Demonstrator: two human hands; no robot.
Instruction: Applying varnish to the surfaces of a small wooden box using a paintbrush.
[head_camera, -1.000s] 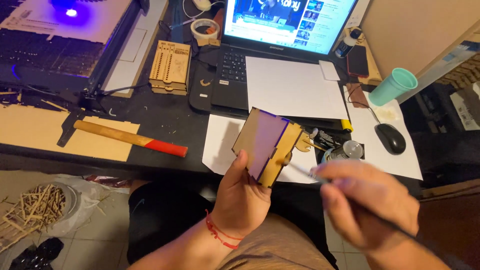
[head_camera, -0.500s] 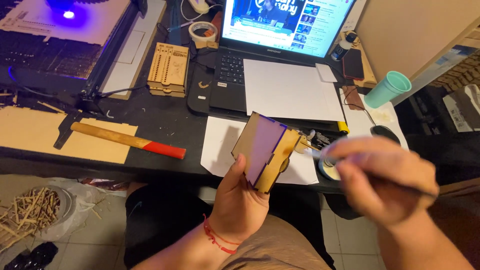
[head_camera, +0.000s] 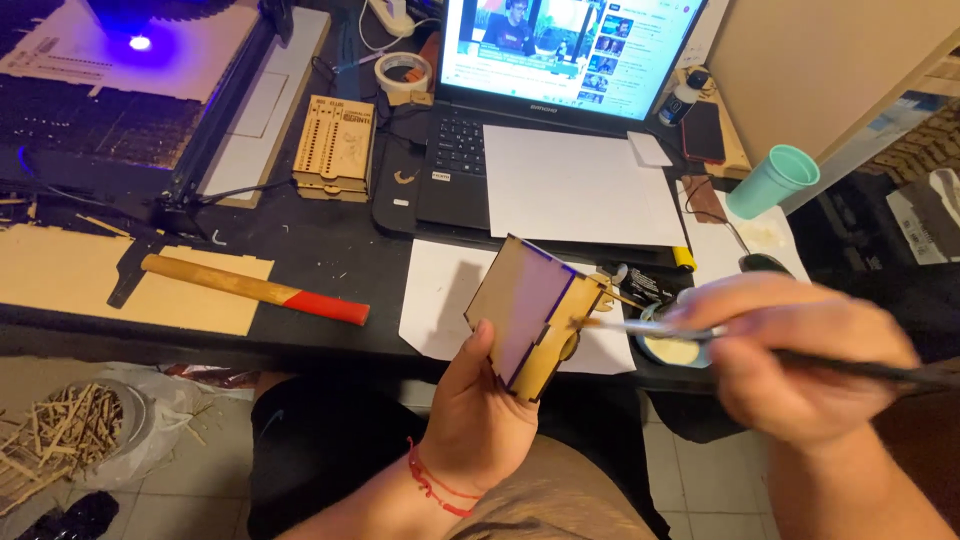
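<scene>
Plywood box panel in my left hand, glue brush in my right.

My left hand (head_camera: 480, 415) grips a small laser-cut wooden box (head_camera: 530, 315) from below, thumb up along its face, holding it tilted above the white paper sheet (head_camera: 440, 300) at the desk's front edge. My right hand (head_camera: 800, 365) is closed around a thin brush (head_camera: 640, 325), its tip touching the box's finger-jointed edge. Just beneath the brush sits a small open glue pot (head_camera: 675, 350), beside a dark bottle (head_camera: 650, 285). To do this well, I judge I should keep the box steady, wet only the joint slots, and use a light load so nothing runs onto the purple-tinted face. A hammer (head_camera: 255, 290) lies well apart on the left, and the laptop (head_camera: 455, 150) behind.
</scene>
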